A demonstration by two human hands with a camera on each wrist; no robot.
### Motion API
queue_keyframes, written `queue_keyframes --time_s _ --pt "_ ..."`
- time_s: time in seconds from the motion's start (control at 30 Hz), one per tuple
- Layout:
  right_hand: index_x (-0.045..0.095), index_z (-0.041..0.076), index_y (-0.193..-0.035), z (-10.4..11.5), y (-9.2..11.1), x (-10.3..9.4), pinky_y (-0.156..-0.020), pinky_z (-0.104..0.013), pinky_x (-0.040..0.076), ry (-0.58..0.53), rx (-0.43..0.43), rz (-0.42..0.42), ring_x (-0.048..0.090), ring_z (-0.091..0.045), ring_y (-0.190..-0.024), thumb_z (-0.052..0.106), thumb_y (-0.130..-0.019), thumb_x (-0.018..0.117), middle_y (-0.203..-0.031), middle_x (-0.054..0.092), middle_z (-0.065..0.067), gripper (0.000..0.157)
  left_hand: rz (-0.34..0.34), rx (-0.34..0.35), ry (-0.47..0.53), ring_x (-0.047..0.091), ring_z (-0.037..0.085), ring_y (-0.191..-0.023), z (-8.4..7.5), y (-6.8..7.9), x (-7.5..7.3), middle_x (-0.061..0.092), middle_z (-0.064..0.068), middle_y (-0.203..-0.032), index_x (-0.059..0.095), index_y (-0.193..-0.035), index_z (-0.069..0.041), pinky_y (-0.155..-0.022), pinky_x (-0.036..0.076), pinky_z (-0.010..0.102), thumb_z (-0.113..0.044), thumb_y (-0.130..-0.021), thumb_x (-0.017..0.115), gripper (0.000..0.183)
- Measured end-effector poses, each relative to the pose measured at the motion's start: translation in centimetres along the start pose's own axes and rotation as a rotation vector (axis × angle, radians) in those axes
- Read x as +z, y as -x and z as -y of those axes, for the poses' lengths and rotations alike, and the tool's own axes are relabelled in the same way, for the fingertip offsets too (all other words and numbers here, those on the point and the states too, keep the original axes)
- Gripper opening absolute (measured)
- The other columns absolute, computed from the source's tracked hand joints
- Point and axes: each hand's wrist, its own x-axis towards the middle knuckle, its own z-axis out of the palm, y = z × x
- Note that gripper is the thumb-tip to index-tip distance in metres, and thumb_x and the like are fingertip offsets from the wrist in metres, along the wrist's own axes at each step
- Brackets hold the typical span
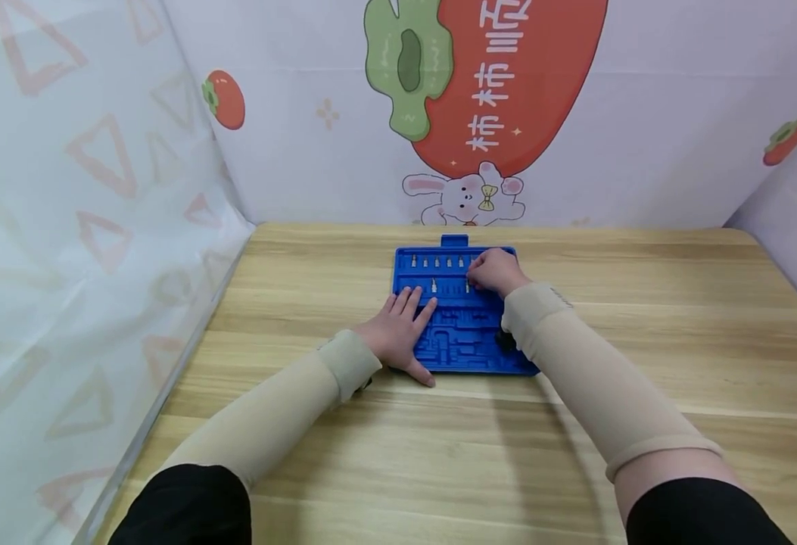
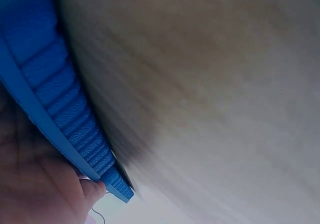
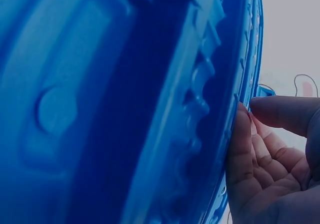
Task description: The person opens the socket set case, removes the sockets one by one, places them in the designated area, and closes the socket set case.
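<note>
A blue molded tool-case tray [image 1: 466, 304] lies on the wooden table, its shaped recesses facing up. My left hand [image 1: 394, 333] rests with spread fingers across its lower left edge, the thumb at the front rim. Over the upper right of the tray, my right hand [image 1: 499, 272] pinches a small metal bit [image 1: 468, 286] by thumb and forefinger, at the second row of slots. Several similar bits [image 1: 437, 262] stand along the top row, and one more bit [image 1: 434, 285] sits in the second row. In the right wrist view the curled fingers [image 3: 242, 154] hide the bit.
The wooden table [image 1: 643, 333] extends around the tray on all sides. A latch tab [image 1: 454, 241] sticks out of the tray's far edge. Behind the table hangs a white cloth [image 1: 289, 166] with printed persimmons and a rabbit; another patterned cloth [image 1: 51, 303] borders the left side.
</note>
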Motion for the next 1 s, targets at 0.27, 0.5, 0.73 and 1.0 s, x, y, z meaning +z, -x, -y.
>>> queue_keyframes --time_s 0.27,0.5,0.73,1.0 --pt "0.07 0.004 -0.077 0.5 -0.1 0.5 -0.074 -0.038 0.049 0.116 0.021 -0.064 0.062 -0.021 -0.071 0.017 -0.097 0.068 -0.066 0.065 -0.002 0.024 0.005 0.007 0.0 -0.007 0.04 -0.156 0.2 -0.3 0.2 -0.008 0.021 -0.171 -0.004 -0.167 -0.013 -0.124 0.001 0.052 -0.087 -0.072 0.067 0.14" --pt "0.059 0.009 -0.068 1.0 -0.1 1.3 -0.077 -0.042 0.054 0.17 0.054 -0.148 0.061 -0.025 -0.073 0.02 -0.094 0.073 -0.065 0.058 -0.003 0.032 -0.003 0.013 -0.001 -0.007 0.041 -0.156 0.4 -0.6 0.3 -0.008 0.022 -0.17 -0.004 -0.167 -0.012 -0.124 0.001 0.053 -0.086 -0.073 0.068 0.14" --pt "0.065 0.005 -0.085 0.9 0.2 1.7 -0.089 -0.045 0.053 0.052 0.083 -0.153 0.061 -0.028 -0.089 0.024 -0.1 0.068 -0.088 0.064 -0.01 0.024 0.002 0.015 0.008 -0.005 0.041 -0.156 0.5 -0.6 0.4 -0.007 0.022 -0.171 -0.004 -0.167 -0.013 -0.124 0.002 0.052 -0.088 -0.072 0.066 0.139" --pt "0.066 -0.005 -0.119 -0.6 0.2 0.1 -0.081 -0.027 0.054 -0.272 0.074 0.028 0.061 -0.019 -0.09 0.019 -0.107 0.059 -0.106 0.065 -0.012 0.028 0.001 0.009 0.019 -0.007 0.04 -0.156 0.6 -0.5 0.2 -0.008 0.021 -0.171 -0.004 -0.167 -0.013 -0.124 0.0 0.051 -0.086 -0.072 0.068 0.14"
